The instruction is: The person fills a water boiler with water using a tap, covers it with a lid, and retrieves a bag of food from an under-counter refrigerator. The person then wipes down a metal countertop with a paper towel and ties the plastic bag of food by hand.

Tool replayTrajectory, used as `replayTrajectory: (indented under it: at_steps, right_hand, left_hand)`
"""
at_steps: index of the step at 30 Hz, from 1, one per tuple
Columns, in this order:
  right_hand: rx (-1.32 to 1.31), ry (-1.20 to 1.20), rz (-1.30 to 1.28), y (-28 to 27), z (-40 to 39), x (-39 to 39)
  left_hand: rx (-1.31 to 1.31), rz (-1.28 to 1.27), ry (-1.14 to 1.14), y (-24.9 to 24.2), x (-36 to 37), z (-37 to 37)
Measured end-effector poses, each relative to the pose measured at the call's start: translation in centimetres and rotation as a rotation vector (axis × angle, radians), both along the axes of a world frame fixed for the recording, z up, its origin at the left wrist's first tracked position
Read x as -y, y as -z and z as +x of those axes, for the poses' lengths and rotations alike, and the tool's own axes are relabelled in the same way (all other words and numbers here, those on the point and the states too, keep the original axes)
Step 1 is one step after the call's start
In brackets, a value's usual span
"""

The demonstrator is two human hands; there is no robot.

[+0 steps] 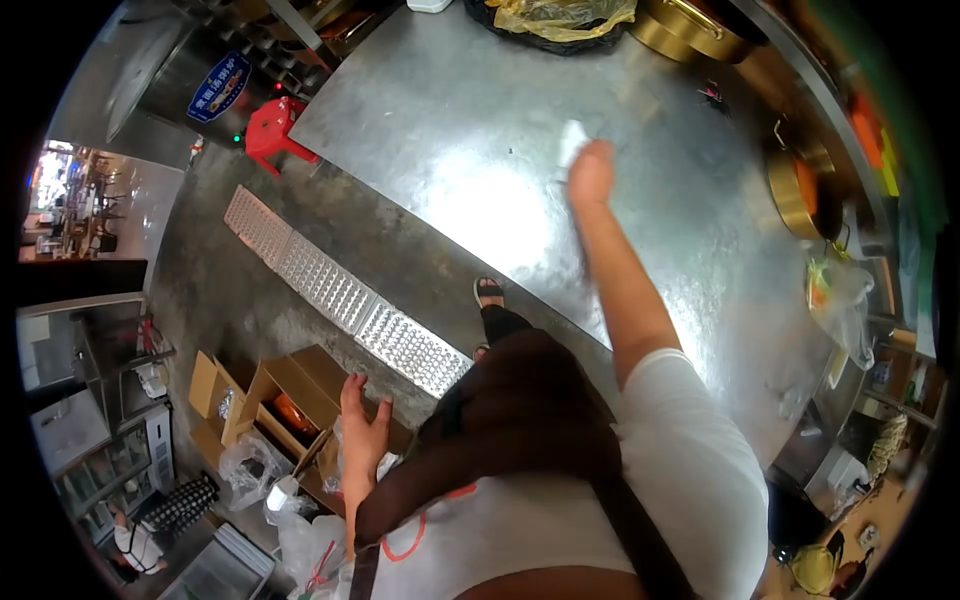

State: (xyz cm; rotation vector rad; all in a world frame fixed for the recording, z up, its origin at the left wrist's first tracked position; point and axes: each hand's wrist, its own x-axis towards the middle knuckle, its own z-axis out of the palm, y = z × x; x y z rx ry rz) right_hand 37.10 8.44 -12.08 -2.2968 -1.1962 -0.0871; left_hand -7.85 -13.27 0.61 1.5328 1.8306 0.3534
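Note:
Stretched out over the steel worktable (440, 150), my right hand (591, 178) is closed on a small white wiping cloth (572, 140). It could also be folded tissue; motion blur hides its detail. The cloth appears to lie against the metal top. My left hand (366, 432) hangs low by my side with its fingers apart and nothing in them. Below and beside it stand open cardboard boxes (320, 375), one with something orange inside.
A black bag with yellow plastic (560, 18) and a brass-coloured pot (690, 30) stand along the table's far edge. Another pot (795, 190) is at the right. A red stool (272, 130) stands left, near a metal drain grate (330, 290). A person (140, 545) is at lower left.

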Motion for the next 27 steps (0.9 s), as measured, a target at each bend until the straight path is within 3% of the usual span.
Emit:
replayTrajectory:
  at_steps: [3, 6, 7, 9, 12, 14, 18, 20, 22, 25, 26, 27]
  right_hand:
    - [-0.162, -0.282, -0.154, -2.6, -8.4, -4.1]
    - [-0.058, -0.543, 0.095, 1.1, -14.7, -6.0]
    - [-0.338, -0.573, -0.124, 1.0, -16.1, -6.6]
    - [-0.219, -0.811, -0.144, -4.3, -15.7, -5.5]
    - [-0.152, -0.95, -0.164, -4.4, -12.6, -5.0]
    - [-0.086, -0.786, -0.112, -0.4, -7.6, -4.5]
    - [-0.116, 0.023, -0.025, -1.3, 8.9, -1.4]
    - [0.134, 0.164, 0.029, 0.3, 17.5, 0.6]
    - [0.155, 0.358, 0.089, -1.3, 21.5, -0.2]
    - [0.185, 0.345, 0.164, 1.0, 23.1, -5.0]
    - [-0.129, 0.409, 0.265, 0.9, 21.1, -7.6]
    - [0.065, 0.259, 0.097, -0.1, 18.4, -9.1]
  left_hand:
    - [0.012, 0.021, 0.042, -0.5, -4.1, 1.9]
    - [0.023, 0.034, 0.048, -1.8, -8.7, 3.8]
    - [0.02, 0.033, 0.1, -1.9, -10.3, 4.6]
    - [0.02, 0.048, 0.203, -1.2, -13.5, 6.1]
    - [-0.087, 0.084, 0.349, -1.4, -17.8, 8.2]
    - [-0.052, 0.097, 0.39, -1.6, -19.9, 9.2]
    - [0.019, 0.047, 0.375, -1.6, -21.9, 9.6]
    - [-0.058, 0.026, 0.429, -0.8, -22.0, 8.7]
    - [-0.059, 0.017, 0.434, -0.7, -22.1, 8.0]
    - [-0.02, -0.103, 0.296, -1.5, -22.3, 7.9]
    - [-0.022, -0.117, 0.306, -1.3, -22.4, 7.8]
    - [-0.032, -0.119, 0.308, -1.0, -22.5, 7.7]
